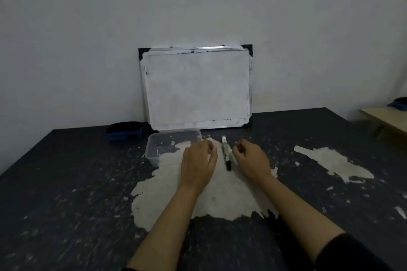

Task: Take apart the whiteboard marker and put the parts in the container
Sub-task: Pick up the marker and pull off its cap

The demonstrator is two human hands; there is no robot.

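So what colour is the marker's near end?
Black, on the marker; head view shows it best.

The dark, paint-flaked surface carries a clear container, a whiteboard marker just right of it, a blue eraser, and a whiteboard leaning on the wall.

A bare, dimly lit workroom, more makeshift studio than home or office. A plain pale wall backs a dark table whose coating has peeled away in large pale patches and flecks. A small whiteboard with black corner caps leans against the wall, smudged at its edges, with a blue eraser beside it. At far right, the corner of a second, light wooden table carries another dark blue item. No furnishings or decoration show.
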